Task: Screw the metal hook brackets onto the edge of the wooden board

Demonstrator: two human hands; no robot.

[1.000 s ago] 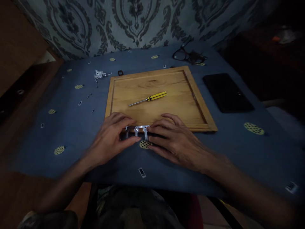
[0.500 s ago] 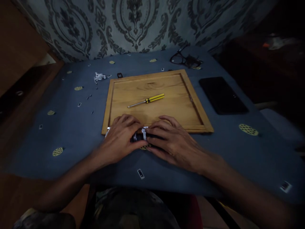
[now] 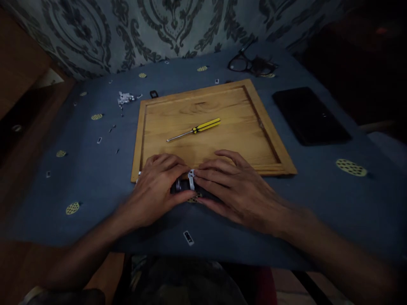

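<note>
At the near edge of the wooden framed board [image 3: 203, 140], a dark piece with silver metal fittings [image 3: 191, 180] lies between my two hands, mostly covered by them. My left hand [image 3: 160, 184] curls over its left part, with thumb and forefinger closing around it. From the other side, my right hand [image 3: 237, 190] wraps its fingers over the right part, the fingertips against the silver fitting. A screwdriver [image 3: 206, 126] with a yellow and black handle rests on the board beyond the hands, its tip pointing left.
Left of the board lie a bunch of silver metal parts [image 3: 126, 98] and a few tiny screws [image 3: 112, 128]. A small black square ring [image 3: 154, 94] sits behind the board. Eyeglasses [image 3: 239, 65] are at the back right, and a black tablet-like slab [image 3: 310, 115] lies to the right.
The whole view has shifted and tilted a little with the head. Both hands stay around the dark piece with almost the same grip, and the screwdriver has not moved on the board.
</note>
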